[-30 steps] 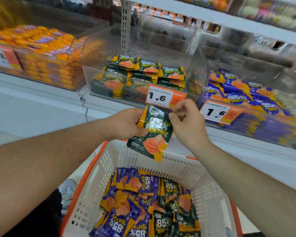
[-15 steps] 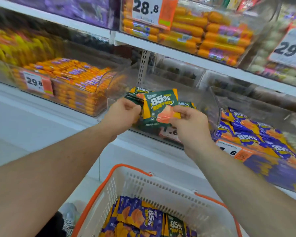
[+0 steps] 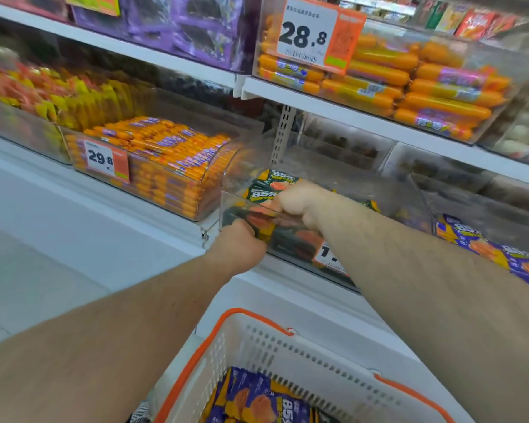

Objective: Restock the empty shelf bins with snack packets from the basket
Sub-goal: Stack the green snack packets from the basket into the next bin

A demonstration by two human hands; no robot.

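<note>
A clear shelf bin [image 3: 409,206] holds green snack packets [image 3: 277,177] marked 85%. My right hand [image 3: 300,203] reaches over the bin's front rim, fingers curled round a green packet [image 3: 261,193] lying on the stack. My left hand [image 3: 239,245] is lower, against the bin's front wall, curled on dark green packets whose yellow edge [image 3: 266,237] shows beside the fingers. Below stands the white basket [image 3: 287,352] with orange rim, holding purple and orange snack packets [image 3: 257,398].
Right of the bin is another clear bin of purple packets [image 3: 486,248]. To the left is a bin of orange sausage sticks [image 3: 171,157] tagged 29.8. An upper shelf [image 3: 348,116] with orange sausages hangs over the bins. A price tag [image 3: 326,254] is partly hidden by my right forearm.
Both hands rose from above the basket to the shelf. My right hand carried a green packet over the rim into the bin. My left hand dropped to the bin's front wall.
</note>
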